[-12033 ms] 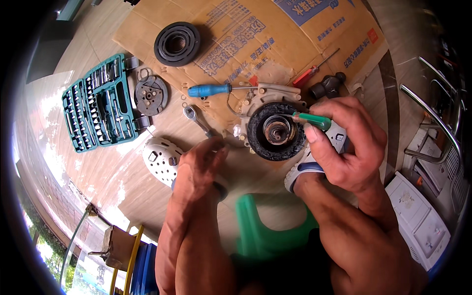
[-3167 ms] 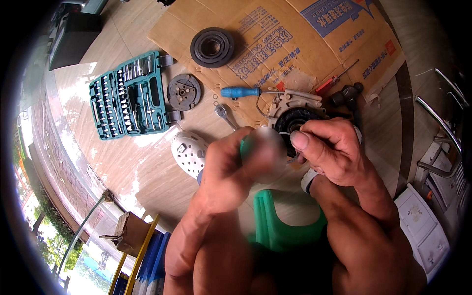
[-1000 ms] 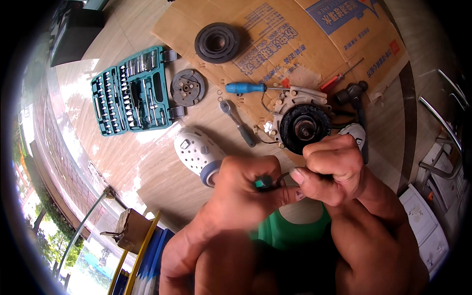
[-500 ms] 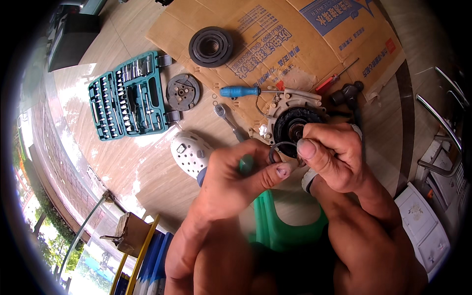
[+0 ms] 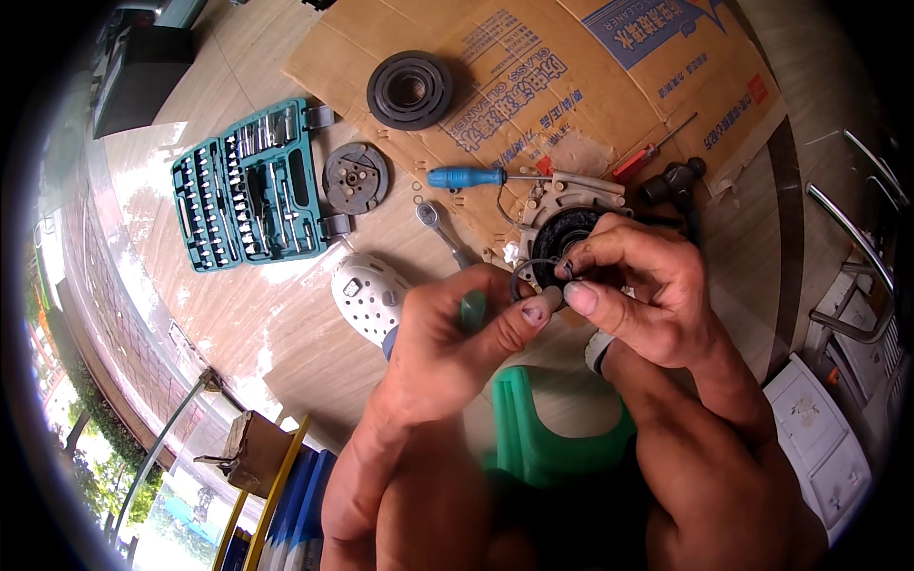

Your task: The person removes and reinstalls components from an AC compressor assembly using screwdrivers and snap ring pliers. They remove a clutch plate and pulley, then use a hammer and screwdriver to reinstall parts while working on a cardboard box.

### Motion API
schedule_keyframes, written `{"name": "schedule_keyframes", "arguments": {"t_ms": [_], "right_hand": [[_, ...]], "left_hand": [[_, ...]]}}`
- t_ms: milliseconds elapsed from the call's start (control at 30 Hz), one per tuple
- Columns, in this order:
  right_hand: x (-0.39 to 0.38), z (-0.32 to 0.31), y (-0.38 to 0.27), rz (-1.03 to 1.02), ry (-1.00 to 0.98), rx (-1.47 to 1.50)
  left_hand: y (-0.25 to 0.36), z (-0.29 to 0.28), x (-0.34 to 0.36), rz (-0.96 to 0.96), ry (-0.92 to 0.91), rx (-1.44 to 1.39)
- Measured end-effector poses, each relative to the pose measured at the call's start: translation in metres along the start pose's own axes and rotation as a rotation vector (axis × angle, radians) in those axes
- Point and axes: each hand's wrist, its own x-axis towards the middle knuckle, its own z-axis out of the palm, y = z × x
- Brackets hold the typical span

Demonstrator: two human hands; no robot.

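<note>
Ring (image 5: 515, 276) looks metal, smooth. Housing (image 5: 543, 204): dull, rough cast metal. Pulley (image 5: 387, 93): matt metal. Ratchet (image 5: 444, 234): shiny metal. Cardboard (image 5: 352, 57): matt paper. Stool (image 5: 545, 462): smooth plastic.

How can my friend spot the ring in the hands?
Find the big brown cardboard, then look below to the left hand and right hand. They hold a thin dark ring. It's held up and looks bigger than the small rings lying beside the ratchet.

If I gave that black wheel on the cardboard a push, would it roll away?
Probably not: the black wheel lies flat on the cardboard, so it would likely slide. It looks like thick metal, so it may feel heavy for its size.
</note>
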Motion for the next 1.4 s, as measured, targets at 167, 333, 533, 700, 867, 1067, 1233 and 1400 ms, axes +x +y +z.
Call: {"name": "schedule_keyframes", "arguments": {"t_ms": [167, 333, 533, 700, 867, 1067, 1233, 1400], "right_hand": [[-0.004, -0.002, -0.006, 0.072, -0.012, 0.0], [0.004, -0.002, -0.008, -0.208, 0.094, -0.218], [0.005, -0.001, -0.011, -0.375, 0.109, -0.318], [0.003, -0.005, -0.013, -0.406, 0.043, -0.379], [0.005, -0.004, -0.015, -0.433, 0.027, -0.438], [0.006, -0.004, -0.017, -0.463, 0.013, -0.479], [0.003, 0.003, -0.009, -0.387, 0.093, -0.375], [0.0, -0.002, -0.014, -0.13, 0.002, -0.187]], "left_hand": [[0.001, 0.0, 0.0, -0.025, 0.023, 0.061], [-0.005, -0.002, 0.002, 0.09, -0.055, -0.142], [-0.004, -0.009, 0.005, 0.001, -0.135, -0.562], [0.0, 0.004, 0.009, 0.078, -0.056, -0.45], [0.002, -0.008, 0.009, 0.017, -0.131, -0.431], [0.0, 0.0, 0.009, 0.102, -0.061, -0.308], [0.004, -0.001, 0.006, 0.202, -0.028, -0.103], [0.001, -0.001, 0.005, 0.231, 0.04, -0.049]]}}
